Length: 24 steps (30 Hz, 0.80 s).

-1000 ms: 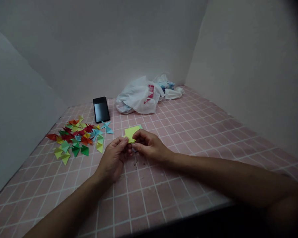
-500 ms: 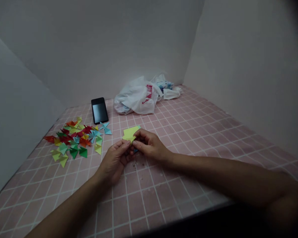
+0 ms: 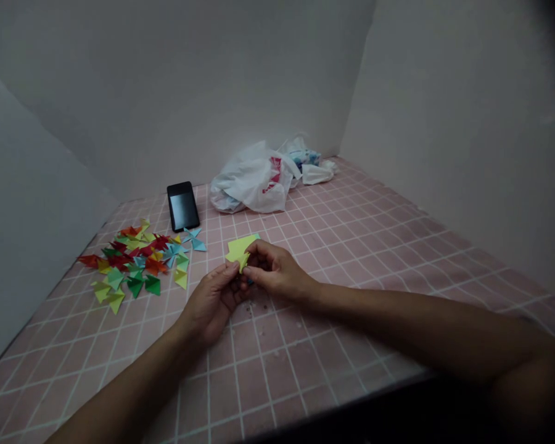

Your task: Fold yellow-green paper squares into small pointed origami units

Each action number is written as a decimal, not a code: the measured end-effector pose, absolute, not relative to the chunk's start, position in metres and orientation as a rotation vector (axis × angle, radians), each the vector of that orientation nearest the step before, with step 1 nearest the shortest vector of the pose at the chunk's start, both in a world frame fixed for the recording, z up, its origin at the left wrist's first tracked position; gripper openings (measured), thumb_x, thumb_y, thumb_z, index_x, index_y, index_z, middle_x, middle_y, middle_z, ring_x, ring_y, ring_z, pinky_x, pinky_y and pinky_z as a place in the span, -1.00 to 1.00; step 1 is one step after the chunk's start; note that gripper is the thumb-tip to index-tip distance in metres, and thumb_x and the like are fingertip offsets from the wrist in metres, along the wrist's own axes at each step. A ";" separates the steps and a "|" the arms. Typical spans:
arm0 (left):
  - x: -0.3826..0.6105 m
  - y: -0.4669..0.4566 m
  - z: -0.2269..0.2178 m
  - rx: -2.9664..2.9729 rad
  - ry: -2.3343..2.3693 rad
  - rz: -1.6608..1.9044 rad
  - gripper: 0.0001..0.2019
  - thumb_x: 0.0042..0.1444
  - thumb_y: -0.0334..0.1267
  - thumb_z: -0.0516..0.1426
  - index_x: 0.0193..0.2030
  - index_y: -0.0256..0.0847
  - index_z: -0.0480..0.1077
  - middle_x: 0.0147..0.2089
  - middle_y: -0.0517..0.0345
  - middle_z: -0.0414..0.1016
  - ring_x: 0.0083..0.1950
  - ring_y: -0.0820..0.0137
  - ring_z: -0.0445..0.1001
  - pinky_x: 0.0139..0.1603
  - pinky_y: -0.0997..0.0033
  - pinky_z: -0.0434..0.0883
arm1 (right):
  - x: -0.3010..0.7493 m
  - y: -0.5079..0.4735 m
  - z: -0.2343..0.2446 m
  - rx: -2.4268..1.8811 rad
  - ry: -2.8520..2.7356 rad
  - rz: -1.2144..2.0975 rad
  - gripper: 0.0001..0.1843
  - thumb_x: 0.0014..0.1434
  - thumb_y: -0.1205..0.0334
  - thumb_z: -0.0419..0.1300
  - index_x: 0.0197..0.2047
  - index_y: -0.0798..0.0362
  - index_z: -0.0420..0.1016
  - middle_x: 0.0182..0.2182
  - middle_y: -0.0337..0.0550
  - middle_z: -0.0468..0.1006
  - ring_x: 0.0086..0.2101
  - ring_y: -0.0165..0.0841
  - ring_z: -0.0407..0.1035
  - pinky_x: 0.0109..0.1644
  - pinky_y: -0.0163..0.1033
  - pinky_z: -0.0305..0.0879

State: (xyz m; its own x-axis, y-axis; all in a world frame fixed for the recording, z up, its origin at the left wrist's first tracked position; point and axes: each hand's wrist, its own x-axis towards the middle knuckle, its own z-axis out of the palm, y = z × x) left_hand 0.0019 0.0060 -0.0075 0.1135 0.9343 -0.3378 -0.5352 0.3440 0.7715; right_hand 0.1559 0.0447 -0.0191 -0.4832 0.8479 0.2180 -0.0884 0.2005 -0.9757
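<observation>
My left hand [image 3: 217, 299] pinches a small folded yellow paper [image 3: 238, 259] from the left, thumb on top. On its right side, my right hand [image 3: 277, 271] grips the same folded paper between thumb and forefinger. Just behind the hands lie flat yellow paper sheets [image 3: 241, 244], with a green-blue edge showing at their corner; the hands hide the near part of this stack. To the left, several folded paper pieces [image 3: 141, 256] in red, orange, yellow, green and blue lie in a loose heap.
A black phone [image 3: 183, 207] lies beyond the folded pieces. Against the back wall rests a white plastic bag [image 3: 252, 179] with red print, beside a blue-patterned packet [image 3: 305, 157]. Pink tiled-pattern cloth [image 3: 374, 234] covers the table, which pale walls border.
My right thumb and forefinger have shifted slightly on the folded yellow paper, and its point now tilts more upright. The whole view has moved a little.
</observation>
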 end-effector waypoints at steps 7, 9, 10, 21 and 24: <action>0.001 0.007 -0.011 0.517 0.916 1.151 -0.81 -0.03 -0.28 0.39 -0.31 -0.32 0.55 -0.42 0.16 0.51 -0.43 0.51 0.44 -0.39 0.54 0.51 | 0.156 0.044 -0.016 -0.720 -1.632 1.451 -0.91 0.14 0.29 0.19 -0.27 0.04 0.33 -0.44 -0.26 0.49 -0.40 -0.40 0.40 -0.30 -0.26 0.33; 0.001 0.007 -0.011 0.544 0.912 1.146 -0.79 -0.04 -0.26 0.40 -0.30 -0.31 0.55 -0.39 0.15 0.51 -0.41 0.51 0.44 -0.36 0.53 0.51 | 0.157 0.044 -0.016 -0.725 -1.645 1.431 -0.92 0.14 0.31 0.18 -0.28 0.04 0.33 -0.43 -0.25 0.49 -0.40 -0.40 0.40 -0.29 -0.27 0.32; 0.001 0.007 -0.012 0.564 0.914 1.143 -0.78 -0.04 -0.25 0.40 -0.29 -0.31 0.55 -0.39 0.16 0.51 -0.40 0.51 0.44 -0.35 0.53 0.50 | 0.157 0.044 -0.016 -0.723 -1.650 1.420 -0.93 0.14 0.31 0.18 -0.28 0.04 0.33 -0.42 -0.25 0.50 -0.39 -0.40 0.40 -0.29 -0.27 0.32; 0.007 0.005 -0.006 0.769 1.012 1.228 -0.73 -0.12 -0.17 0.43 -0.45 -0.29 0.48 -0.50 0.25 0.43 -0.44 0.55 0.35 -0.36 0.60 0.41 | 0.158 0.044 -0.016 -0.720 -1.599 1.353 -0.95 0.17 0.26 0.13 -0.33 0.04 0.33 -0.49 -0.29 0.42 -0.47 -0.45 0.29 -0.42 -0.34 0.21; 0.007 0.005 -0.004 0.785 1.015 1.241 -0.73 -0.13 -0.18 0.43 -0.47 -0.28 0.47 -0.51 0.26 0.43 -0.44 0.55 0.35 -0.38 0.63 0.38 | 0.158 0.043 -0.018 -0.720 -1.615 1.313 -0.91 0.19 0.24 0.12 -0.35 0.04 0.31 -0.50 -0.29 0.39 -0.48 -0.45 0.26 -0.42 -0.34 0.20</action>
State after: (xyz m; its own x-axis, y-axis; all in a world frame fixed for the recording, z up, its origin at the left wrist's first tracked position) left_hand 0.0075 0.0054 -0.0040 0.0220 0.9825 -0.1849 -0.3762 0.1795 0.9090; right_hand 0.1578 0.0434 -0.0177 -0.4200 0.8626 0.2821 -0.1001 0.2649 -0.9591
